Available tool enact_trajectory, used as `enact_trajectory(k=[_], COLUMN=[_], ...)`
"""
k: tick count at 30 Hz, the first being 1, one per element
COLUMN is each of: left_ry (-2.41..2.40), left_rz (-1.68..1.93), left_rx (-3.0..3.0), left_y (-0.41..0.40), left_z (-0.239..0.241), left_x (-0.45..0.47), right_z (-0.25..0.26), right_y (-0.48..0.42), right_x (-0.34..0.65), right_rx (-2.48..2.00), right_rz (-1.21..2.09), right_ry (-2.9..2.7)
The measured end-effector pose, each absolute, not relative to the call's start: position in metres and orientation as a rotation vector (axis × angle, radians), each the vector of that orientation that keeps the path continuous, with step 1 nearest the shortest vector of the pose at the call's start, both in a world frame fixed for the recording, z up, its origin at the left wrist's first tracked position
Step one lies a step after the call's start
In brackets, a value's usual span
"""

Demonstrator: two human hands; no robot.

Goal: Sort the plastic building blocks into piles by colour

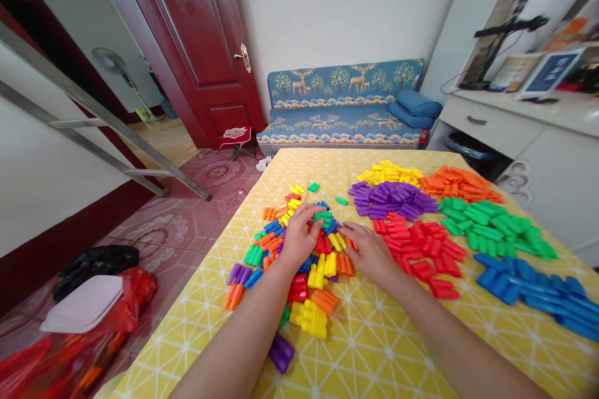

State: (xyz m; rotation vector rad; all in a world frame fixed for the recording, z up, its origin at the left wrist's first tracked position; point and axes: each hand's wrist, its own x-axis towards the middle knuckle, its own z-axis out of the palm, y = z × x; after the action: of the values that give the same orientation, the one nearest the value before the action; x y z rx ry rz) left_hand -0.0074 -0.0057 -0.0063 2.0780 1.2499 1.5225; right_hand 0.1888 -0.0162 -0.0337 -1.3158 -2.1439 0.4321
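A mixed heap of small plastic tube-shaped building pieces in several colours lies on the table's left half. My left hand (pixel 302 235) is over the heap, its thumb and fingers closed around a green building piece (pixel 322 217). At the heap's right side is my right hand (pixel 370 252), palm down with fingers apart, its fingertips close to an orange piece (pixel 350 243) and a yellow piece (pixel 337 241). Whether those fingertips touch the pieces is hard to see. Nearer me in the heap are a yellow cluster (pixel 309 319) and a purple piece (pixel 281 352).
Single-colour piles stand on the right: yellow (pixel 388 173), purple (pixel 393 201), orange (pixel 461 184), red (pixel 421 246), green (pixel 496 227) and blue (pixel 538 290). A yellow patterned cloth (pixel 374 355) covers the table. Beyond it is a blue sofa (pixel 337 124); a metal ladder (pixel 112 131) leans left.
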Motion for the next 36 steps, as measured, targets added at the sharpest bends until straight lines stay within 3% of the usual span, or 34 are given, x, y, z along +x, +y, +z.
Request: enact_trajectory(k=[6, 13, 18, 26, 36], left_ry=[1.273, 1.255, 1.245, 1.256, 1.232], left_rz=[1.488, 1.471, 1.473, 1.463, 1.471], left_rx=[2.102, 2.078, 2.081, 2.083, 2.094], left_y=[-0.007, -0.006, -0.005, -0.006, -0.007], left_z=[-0.004, -0.007, -0.009, -0.008, -0.006], left_x=[-0.008, -0.009, -0.009, -0.009, -0.008], right_z=[-0.044, -0.037, -0.033, -0.034, -0.037], right_y=[-0.02, -0.02, -0.024, -0.026, -0.026], right_x=[0.184, 0.188, 0.186, 0.184, 0.174], right_rx=[-1.257, -1.156, -1.139, -1.131, -1.003], right_rz=[0.486, 0.779, 0.933, 0.79, 0.914], right_ry=[-1.836, -1.424, -1.356, -1.44, -1.367])
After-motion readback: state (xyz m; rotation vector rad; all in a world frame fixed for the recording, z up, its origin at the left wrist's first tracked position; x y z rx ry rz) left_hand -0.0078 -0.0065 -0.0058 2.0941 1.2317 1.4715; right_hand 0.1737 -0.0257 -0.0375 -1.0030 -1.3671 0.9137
